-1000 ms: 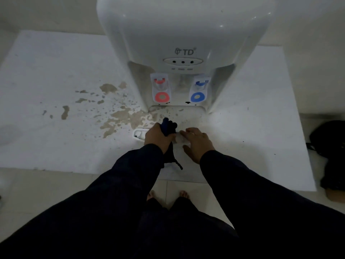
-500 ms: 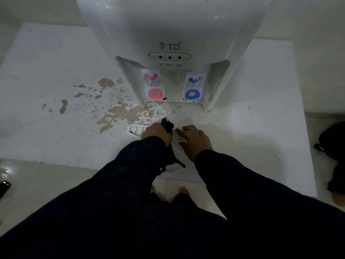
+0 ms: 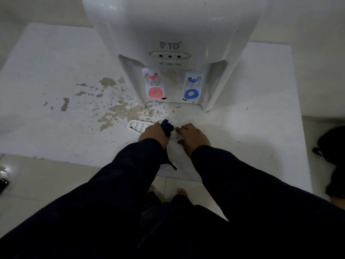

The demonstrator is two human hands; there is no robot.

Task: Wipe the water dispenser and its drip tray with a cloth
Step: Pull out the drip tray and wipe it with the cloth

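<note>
A: Where is the water dispenser (image 3: 173, 25) in the head view?

B: It stands at the back of a white counter (image 3: 46, 71), upright. It has "TD" on its front, a red tap (image 3: 153, 85) on the left and a blue tap (image 3: 192, 85) on the right.

A: And the drip tray (image 3: 137, 126)?

B: It is out of the dispenser and lies flat on the counter, in front of the taps and near the front edge. Its slotted left end shows; the rest is under the hands.

A: What is the left hand (image 3: 154, 133) doing?

B: Its fingers are curled round a dark blue cloth (image 3: 167, 127), bunched in the fist and held down on the middle of the tray. A dark strand of the cloth hangs below the wrist.

A: The right hand (image 3: 193, 136)?

B: It is just beside the left one, at the tray's right end. The fingers bend over the top of the tray and the thumb sits at its near side, so it grips that end. The two hands are close but not touching.

A: Anything else on the counter?

B: Brown stains (image 3: 119, 111) are spattered left of the dispenser's base and reach the tray's far side. There are small dark specks on the right.

A: Lower down?

B: Dark sleeves (image 3: 242, 184), bare toes (image 3: 182, 191) on pale floor tiles, and a black bag (image 3: 334, 146) at the right edge, well apart from the hands.
</note>
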